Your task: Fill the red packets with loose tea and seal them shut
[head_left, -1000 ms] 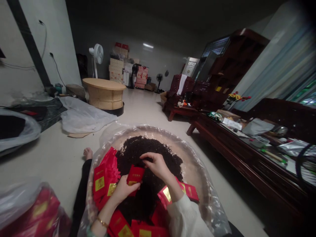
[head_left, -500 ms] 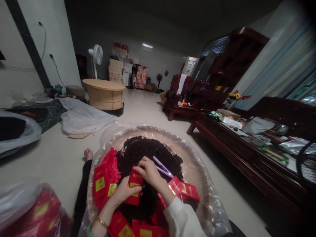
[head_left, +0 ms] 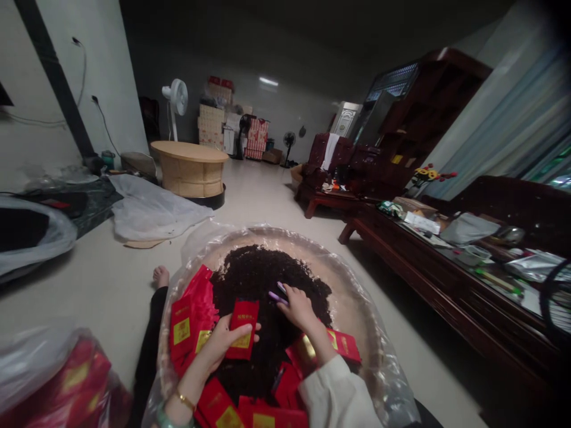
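My left hand [head_left: 223,343] is closed round a small red packet [head_left: 246,313] with gold print, held upright over the dark loose tea leaves [head_left: 263,264]. To the right, my right hand [head_left: 300,306] grips a slim purple hair straightener [head_left: 277,298]; its two arms point away to the left, spread apart, and its hinged end is hidden under my palm. The leaves are heaped in a wide round woven tray [head_left: 357,291] lined with clear plastic. Flat red packets [head_left: 194,303] are stacked at the tray's left side. More red packets [head_left: 345,346] rest by my right forearm and along the near edge.
At lower left stands a plastic bag of red packets [head_left: 75,380]. A plastic-lined container of dark material [head_left: 40,261] is at far left. Beyond the tray are a plastic sheet [head_left: 151,208] and a round wooden-topped stand [head_left: 190,169]. A long, cluttered dark wooden table [head_left: 401,255] runs along the right.
My right hand has left the top of the packet, moved right and taken hold of the hair straightener. My left hand keeps the packet, whose top now shows.
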The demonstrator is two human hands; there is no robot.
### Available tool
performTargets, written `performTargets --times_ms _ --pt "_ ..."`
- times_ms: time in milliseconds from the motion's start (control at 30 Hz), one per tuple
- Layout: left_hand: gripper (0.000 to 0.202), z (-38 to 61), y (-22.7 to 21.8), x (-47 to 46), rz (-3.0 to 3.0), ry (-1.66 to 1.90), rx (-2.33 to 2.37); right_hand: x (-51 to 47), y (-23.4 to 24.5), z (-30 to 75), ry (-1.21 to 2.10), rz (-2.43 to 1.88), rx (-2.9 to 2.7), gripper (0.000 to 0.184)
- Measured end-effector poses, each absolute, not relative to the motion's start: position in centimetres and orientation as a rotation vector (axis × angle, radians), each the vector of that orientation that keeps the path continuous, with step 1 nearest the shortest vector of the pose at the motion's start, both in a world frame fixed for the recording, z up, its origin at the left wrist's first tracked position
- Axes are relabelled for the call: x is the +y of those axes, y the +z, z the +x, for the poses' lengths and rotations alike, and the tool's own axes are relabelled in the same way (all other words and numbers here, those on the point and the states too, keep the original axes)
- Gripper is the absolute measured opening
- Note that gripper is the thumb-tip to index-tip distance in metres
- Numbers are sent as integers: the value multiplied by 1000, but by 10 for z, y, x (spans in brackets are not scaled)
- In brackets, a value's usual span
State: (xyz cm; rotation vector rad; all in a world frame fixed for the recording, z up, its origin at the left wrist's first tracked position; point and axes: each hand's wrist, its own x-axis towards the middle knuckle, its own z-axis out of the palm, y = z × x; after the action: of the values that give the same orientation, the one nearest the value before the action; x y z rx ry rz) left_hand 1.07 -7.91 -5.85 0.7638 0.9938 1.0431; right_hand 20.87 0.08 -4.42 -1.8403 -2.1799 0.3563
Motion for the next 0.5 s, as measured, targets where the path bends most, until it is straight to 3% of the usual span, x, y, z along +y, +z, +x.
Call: performTargets --times_ms 100,267,500 --pt "54 11 -57 -80 745 1062 977 3 -55 225 281 -2061 -2264 58" --pt "56 13 -56 -80 692 1068 1015 6 -61 231 383 -1948 -2235 38" --pt "61 14 -57 -78 698 1041 1058 6 -65 230 451 -1795 -2218 36"
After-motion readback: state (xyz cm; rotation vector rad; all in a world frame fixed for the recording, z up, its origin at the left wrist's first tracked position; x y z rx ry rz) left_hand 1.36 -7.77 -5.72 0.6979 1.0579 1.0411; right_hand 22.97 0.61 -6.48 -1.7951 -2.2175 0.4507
